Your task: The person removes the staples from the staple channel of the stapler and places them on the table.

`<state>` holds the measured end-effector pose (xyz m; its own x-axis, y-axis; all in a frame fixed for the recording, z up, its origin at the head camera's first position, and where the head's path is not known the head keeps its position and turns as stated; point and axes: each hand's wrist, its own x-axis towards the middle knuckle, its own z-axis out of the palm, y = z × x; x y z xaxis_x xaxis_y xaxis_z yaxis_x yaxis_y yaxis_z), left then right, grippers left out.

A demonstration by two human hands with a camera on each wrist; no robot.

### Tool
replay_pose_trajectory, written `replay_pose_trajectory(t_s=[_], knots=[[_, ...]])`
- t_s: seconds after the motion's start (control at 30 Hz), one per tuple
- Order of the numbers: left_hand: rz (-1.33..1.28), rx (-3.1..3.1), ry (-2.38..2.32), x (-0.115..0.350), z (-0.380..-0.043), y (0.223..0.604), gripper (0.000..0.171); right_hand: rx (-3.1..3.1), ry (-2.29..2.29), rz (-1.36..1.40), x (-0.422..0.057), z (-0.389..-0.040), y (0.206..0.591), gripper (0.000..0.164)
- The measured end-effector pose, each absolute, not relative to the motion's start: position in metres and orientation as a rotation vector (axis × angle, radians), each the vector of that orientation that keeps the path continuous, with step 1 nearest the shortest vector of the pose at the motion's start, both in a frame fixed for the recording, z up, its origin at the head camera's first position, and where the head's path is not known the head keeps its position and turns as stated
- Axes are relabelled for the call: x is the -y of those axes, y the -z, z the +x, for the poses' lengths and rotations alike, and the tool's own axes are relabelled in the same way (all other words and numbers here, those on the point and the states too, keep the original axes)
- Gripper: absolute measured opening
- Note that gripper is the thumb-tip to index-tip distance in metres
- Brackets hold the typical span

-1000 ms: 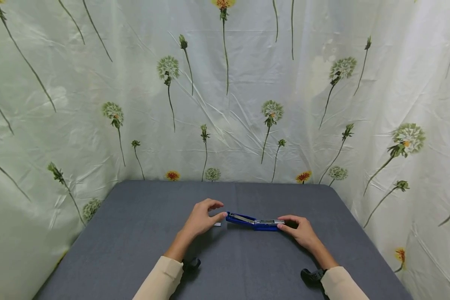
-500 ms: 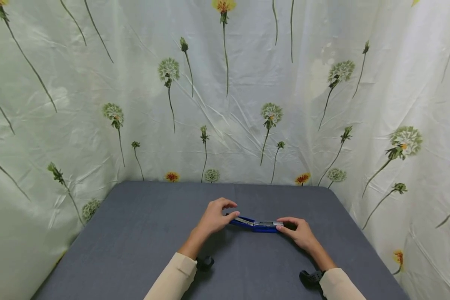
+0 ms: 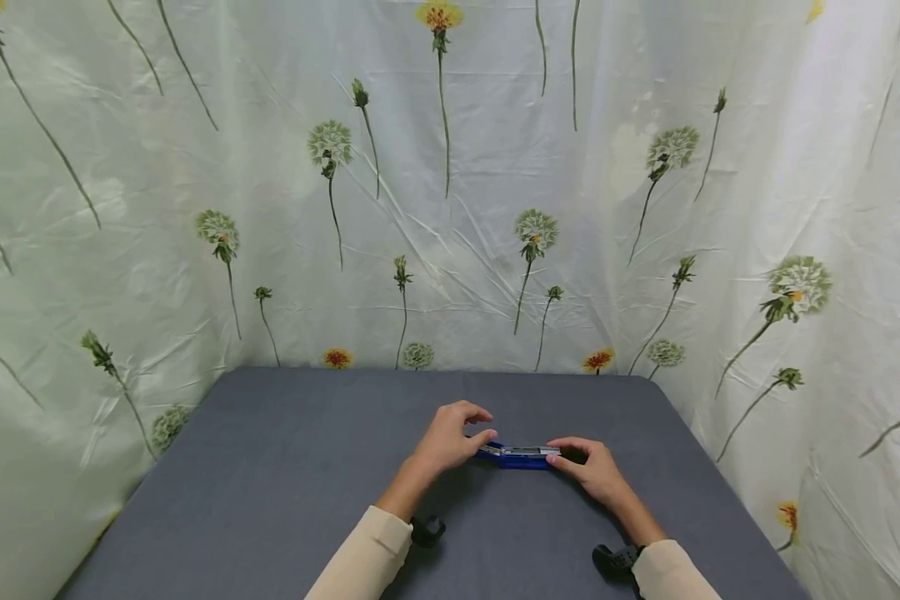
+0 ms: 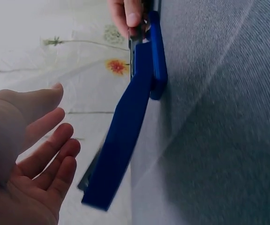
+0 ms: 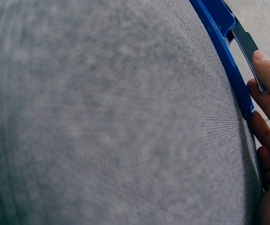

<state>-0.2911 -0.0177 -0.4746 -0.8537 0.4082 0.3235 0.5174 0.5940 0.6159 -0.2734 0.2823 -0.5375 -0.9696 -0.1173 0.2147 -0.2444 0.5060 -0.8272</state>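
I've got the blue stapler [image 3: 525, 464] spread open on the dark grey bench [image 3: 292, 467], a bit R of ctr in the head view, btwn the two hands. Its base half [image 4: 160, 61] lies low along the surface; the other half [image 4: 125, 131] slopes up & away toward my L, so the pair make a shallow bend where they join.

My L grip [image 3: 448, 439] is wide & holding nothing: fingers [image 4: 60, 136] loosely bent, thumb [image 4: 46, 96] well off the fingertips. L wrist cam has it just beside the raised half, w/ a visible gap; in the head view it covers that half's outer end.

My R grip [image 3: 598, 475] is narrow, at the stapler's R end: thumb & forefinger pinch the metal strip [image 5: 248, 47] that runs above the base. R wrist cam shows daylight btwn strip & base, & another finger right by the base's tip. Lower fingers partly cut off at frame edge, can't tell more.

Both arms come in from the near side w/ cream sleeves [image 3: 367, 550] & blk wrist gear [image 3: 613, 563]. Behind the bench hangs a pale curtain [image 3: 285, 183], printed w/ dandelions, some orange & yellow blooms, long thin stems.
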Motion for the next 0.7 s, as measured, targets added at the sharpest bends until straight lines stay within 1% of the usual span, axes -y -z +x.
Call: replay_pose_trajectory(t_s=[0.2, 0.27, 0.7], knots=[[-0.834, 2.646, 1.042, 0.0, -0.288, 0.469, 0.028, 2.569, -1.482, 0.377, -0.282, -0.272, 0.537, 0.027], [-0.834, 2.66, 1.036, -0.007, -0.288, 0.469, 0.029, 2.562, -1.499, 0.386, -0.282, -0.272, 0.538, 0.027], [-0.842, 2.713, 1.028, -0.042, -0.29, 0.479, 0.022, 2.601, -1.526, 0.328, -0.283, -0.274, 0.536, 0.026]])
